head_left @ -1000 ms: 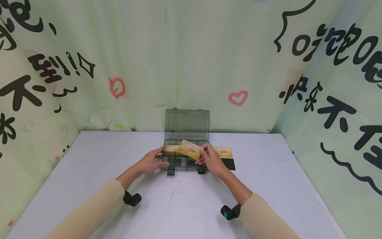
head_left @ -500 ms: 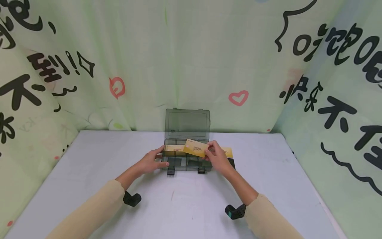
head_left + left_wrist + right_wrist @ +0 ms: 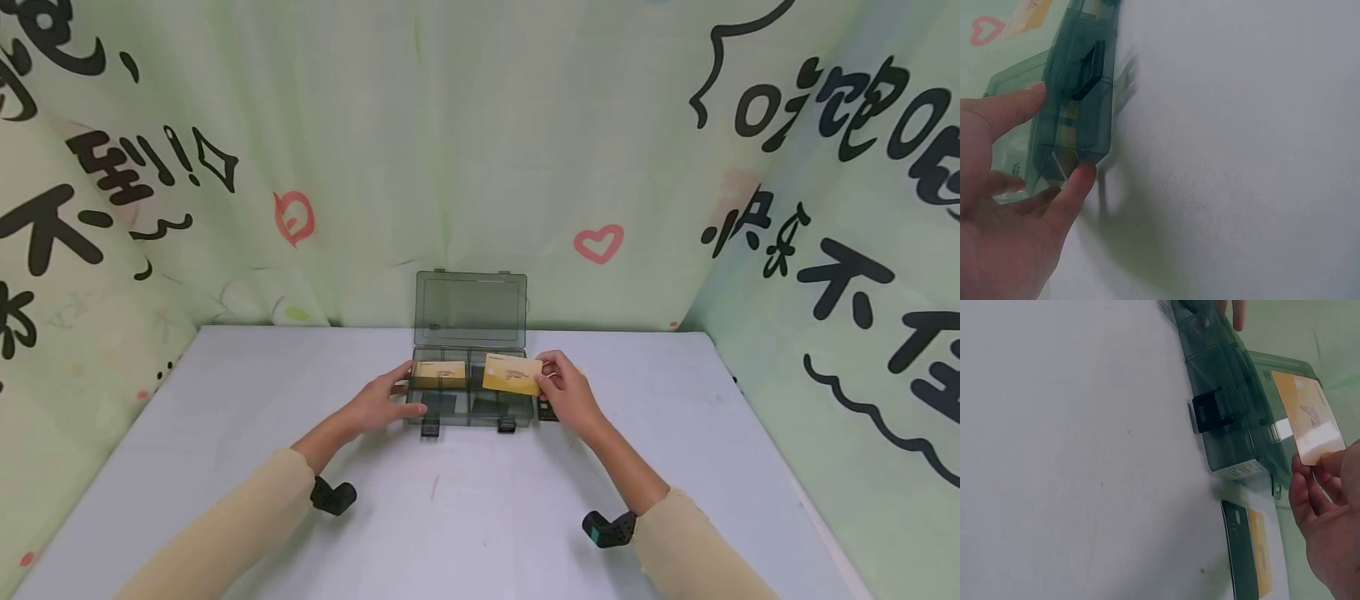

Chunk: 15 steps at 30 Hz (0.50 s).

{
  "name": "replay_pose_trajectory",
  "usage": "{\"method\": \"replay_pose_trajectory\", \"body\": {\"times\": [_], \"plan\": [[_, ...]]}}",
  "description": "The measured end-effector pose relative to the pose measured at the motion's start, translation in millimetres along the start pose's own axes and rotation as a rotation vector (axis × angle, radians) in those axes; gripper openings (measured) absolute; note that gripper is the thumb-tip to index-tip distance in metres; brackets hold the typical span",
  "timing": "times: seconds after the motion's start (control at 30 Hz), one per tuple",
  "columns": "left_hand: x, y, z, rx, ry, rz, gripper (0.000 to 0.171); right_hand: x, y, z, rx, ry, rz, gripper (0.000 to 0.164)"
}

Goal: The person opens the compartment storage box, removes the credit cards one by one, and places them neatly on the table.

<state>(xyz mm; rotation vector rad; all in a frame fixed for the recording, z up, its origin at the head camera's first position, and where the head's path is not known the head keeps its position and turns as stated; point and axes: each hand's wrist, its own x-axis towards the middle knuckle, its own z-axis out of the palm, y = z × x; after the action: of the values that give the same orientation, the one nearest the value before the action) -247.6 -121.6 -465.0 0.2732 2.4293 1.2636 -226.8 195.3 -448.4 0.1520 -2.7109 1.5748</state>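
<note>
A translucent grey-green divided plastic case (image 3: 487, 412) stands on the table with its lid (image 3: 471, 310) raised. My left hand (image 3: 382, 402) rests spread at its left end, thumb extended by the front corner. In the left wrist view, one fingertip of that hand touches the lower corner. Over the right half of the case, my right hand (image 3: 567, 390) pinches a yellow-and-white card (image 3: 512, 374) by its right end. The right wrist view shows thumb and fingers on this card's edge. A yellow stack (image 3: 440, 374), apparently cards, sits in the back left compartment.
Right of the case lie a black card (image 3: 1241, 550) and a yellow card (image 3: 1260, 550), mostly hidden by my right hand in the head view. Two latches (image 3: 506, 425) hang on the case front. A printed curtain (image 3: 360, 167) stands behind the white table (image 3: 712, 467).
My right hand has moved right with the yellow-and-white card, from over the middle of the case to its right half, and the card has levelled. My left hand has stayed in place.
</note>
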Motion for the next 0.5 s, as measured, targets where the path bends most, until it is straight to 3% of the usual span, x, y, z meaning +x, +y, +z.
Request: {"method": "replay_pose_trajectory", "body": {"times": [0.5], "plan": [[2.2, 5.9, 1.2, 0.039, -0.006, 0.000, 0.093, -3, 19, -25, -0.068, 0.046, 0.078, 0.026]]}}
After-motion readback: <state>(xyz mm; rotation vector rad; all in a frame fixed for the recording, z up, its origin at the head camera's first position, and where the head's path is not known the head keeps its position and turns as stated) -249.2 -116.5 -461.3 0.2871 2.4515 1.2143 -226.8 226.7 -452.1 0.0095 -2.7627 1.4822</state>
